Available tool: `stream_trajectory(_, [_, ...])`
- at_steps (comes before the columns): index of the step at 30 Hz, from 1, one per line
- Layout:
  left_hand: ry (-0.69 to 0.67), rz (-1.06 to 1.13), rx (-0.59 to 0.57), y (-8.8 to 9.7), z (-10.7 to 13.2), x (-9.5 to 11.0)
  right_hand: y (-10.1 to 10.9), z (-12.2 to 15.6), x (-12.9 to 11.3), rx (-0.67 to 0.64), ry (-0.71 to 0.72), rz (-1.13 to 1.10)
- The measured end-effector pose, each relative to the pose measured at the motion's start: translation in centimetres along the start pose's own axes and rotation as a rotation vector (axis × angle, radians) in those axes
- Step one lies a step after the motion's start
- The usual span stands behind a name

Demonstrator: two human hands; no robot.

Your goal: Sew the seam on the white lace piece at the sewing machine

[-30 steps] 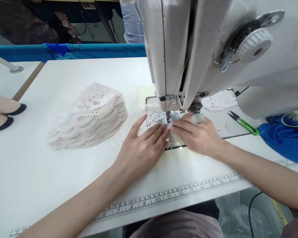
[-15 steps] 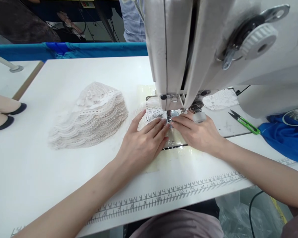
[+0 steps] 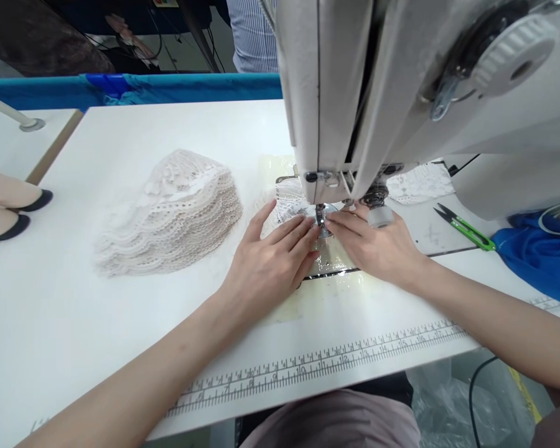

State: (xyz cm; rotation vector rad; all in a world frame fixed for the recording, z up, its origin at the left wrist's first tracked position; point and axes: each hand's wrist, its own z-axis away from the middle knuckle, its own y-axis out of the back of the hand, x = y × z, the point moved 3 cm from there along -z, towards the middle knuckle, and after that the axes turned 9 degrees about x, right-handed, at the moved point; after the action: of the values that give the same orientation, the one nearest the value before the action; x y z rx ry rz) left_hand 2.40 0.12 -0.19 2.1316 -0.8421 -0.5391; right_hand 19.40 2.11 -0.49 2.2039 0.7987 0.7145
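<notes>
While the left hand [image 3: 266, 270] and right hand [image 3: 378, 249] press flat, fingers extended, on the small white lace piece [image 3: 292, 211] at the presser foot [image 3: 321, 219] at frame centre, seaming appears underway, the tall stack of white lace pieces [image 3: 170, 214] at centre left remaining.

Ruler numerals, roughly 7 to 17, along the printed scale [image 3: 326, 363] on the table's [image 3: 74, 323] front edge.
</notes>
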Motion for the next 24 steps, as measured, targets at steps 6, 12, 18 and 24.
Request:
stream_trajectory(6, [0.027, 0.022, -0.001, -0.12, 0.05, -0.14, 0.09, 0.06, -0.04, -0.029, 0.003, 0.028])
stream_trajectory(12, [0.006, 0.009, 0.011, -0.1, -0.04, -0.13, 0.2, -0.03, -0.01, 0.015, 0.025, 0.016])
stream_trajectory(18, [0.008, 0.013, 0.006, 0.01, -0.03, -0.02, -0.18, 0.03, 0.17, 0.005, 0.024, 0.036])
stream_trajectory(24, [0.07, 0.015, 0.009, 0.58, -0.16, -0.6, 0.21, -0.01, -0.19, 0.045, 0.016, -0.023])
